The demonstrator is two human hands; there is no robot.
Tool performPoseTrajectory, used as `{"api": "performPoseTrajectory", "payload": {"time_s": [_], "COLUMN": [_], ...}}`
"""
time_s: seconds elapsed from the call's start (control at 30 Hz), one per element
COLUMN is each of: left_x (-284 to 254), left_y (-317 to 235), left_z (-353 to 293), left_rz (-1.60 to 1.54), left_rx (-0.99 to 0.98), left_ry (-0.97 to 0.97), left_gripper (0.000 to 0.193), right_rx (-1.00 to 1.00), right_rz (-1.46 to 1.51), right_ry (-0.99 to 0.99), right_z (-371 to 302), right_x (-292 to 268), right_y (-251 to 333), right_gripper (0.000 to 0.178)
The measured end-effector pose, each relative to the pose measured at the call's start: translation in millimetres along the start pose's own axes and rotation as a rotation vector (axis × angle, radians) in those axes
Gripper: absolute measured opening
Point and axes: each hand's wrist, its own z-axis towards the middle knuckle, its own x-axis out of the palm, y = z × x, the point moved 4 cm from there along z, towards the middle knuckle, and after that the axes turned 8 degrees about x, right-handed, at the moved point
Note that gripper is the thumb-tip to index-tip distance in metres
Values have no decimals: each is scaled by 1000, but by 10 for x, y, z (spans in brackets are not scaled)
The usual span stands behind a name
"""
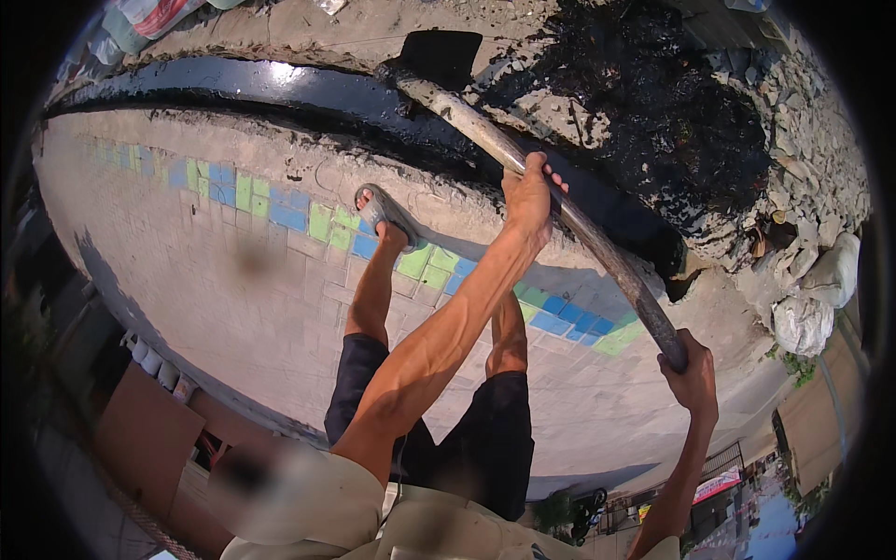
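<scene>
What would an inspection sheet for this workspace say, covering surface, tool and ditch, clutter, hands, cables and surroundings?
Surface: pale paving with a band of green and blue blocks.
Job's things: long-handled tool, dark blade near the far edge of a ditch holding dark, shiny liquid.
Clutter: black sludge heaped on the far bank; broken rubble beside it.
Hands: left hand grips mid-handle; right hand grips near the handle's end.
Cables: nothing certain seen.
Surroundings: white sacks at right; sandalled foot near the ditch.
</scene>
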Motion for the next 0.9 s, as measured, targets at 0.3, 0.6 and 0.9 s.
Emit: {"api": "performPoseTrajectory", "payload": {"time_s": [0.3,0.6,0.9], "left_x": [-2784,-3213,-2918], "left_y": [-1329,-1482,-1586], "left_z": [1524,1889,2366], "left_rz": [275,201,129], "left_rx": [82,0,43], "left_ry": [-309,-282,-381], "left_gripper": [19,27,33], "right_rx": [-94,-64,-156], "right_rz": [393,183,108], "right_ry": [242,243,226], "right_z": [265,688,1464], "right_x": [2333,2621,2583], "right_y": [2250,4027,4443], "right_gripper": [32,32,32]}}
